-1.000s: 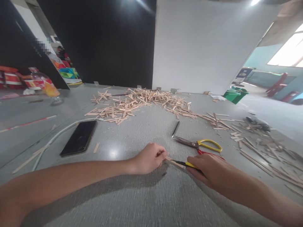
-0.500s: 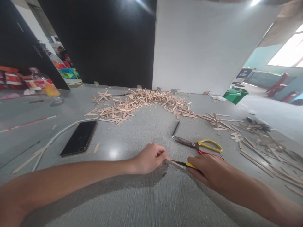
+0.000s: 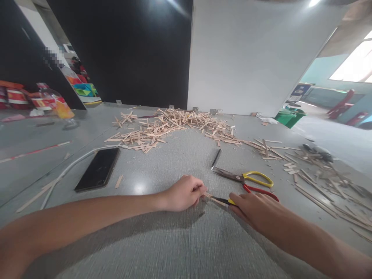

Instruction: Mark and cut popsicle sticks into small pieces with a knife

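Observation:
My left hand [image 3: 186,193] is closed, pinching the end of a thin wooden stick [image 3: 208,195] low over the grey table. My right hand [image 3: 255,209] is wrapped round a utility knife [image 3: 231,202] with a yellow handle and a dark, narrow front. The knife's tip lies along the stick, close to my left fingertips. Most of the handle is hidden in my palm. Just beyond my right hand lie scissors [image 3: 240,178] with one yellow and one red handle loop, their blades slightly apart. A dark pen [image 3: 216,159] rests near the scissors' tips.
A heap of short wooden sticks [image 3: 180,120] spreads along the table's back. Longer strips [image 3: 316,197] and scraps litter the right. At left are a phone [image 3: 98,169], a white cable [image 3: 68,167] and a bottle [image 3: 62,108]. A black and a white panel [image 3: 247,58] stand behind.
My right hand and the knife have shifted very slightly, showing more of the red scissor loop. My left hand keeps its pinch in nearly the same place.

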`<state>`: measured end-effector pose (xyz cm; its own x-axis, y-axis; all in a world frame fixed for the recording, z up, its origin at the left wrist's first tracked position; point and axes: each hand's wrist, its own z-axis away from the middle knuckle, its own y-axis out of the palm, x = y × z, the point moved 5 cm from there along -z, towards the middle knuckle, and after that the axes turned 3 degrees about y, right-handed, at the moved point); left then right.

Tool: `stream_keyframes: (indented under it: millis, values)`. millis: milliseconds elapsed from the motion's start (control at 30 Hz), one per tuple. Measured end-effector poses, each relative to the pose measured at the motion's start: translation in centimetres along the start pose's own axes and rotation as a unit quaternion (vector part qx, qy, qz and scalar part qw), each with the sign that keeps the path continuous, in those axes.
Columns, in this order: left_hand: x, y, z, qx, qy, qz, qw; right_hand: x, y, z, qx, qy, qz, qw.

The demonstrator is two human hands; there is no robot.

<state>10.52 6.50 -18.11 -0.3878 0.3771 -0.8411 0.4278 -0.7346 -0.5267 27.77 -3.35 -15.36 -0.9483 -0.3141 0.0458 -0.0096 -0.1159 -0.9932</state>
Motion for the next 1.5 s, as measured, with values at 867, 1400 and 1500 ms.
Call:
stream_keyframes:
  millis: [867,1400,1500]
  values:
    - [-0.3,0.7,1.0,0.036,0.003,-0.005,0.999,2.6,-0.4,-0.9,-0.054,-0.099,0.252,0.961]
    - [-0.3,0.9,0.8,0.033,0.002,-0.008,0.999,3.9,-0.9,-0.4,-0.013,-0.076,0.255,0.964]
    - [-0.5,0.8,1.0,0.035,0.006,-0.01,0.999,4.8,-1.8,-0.8,0.024,-0.103,0.276,0.955]
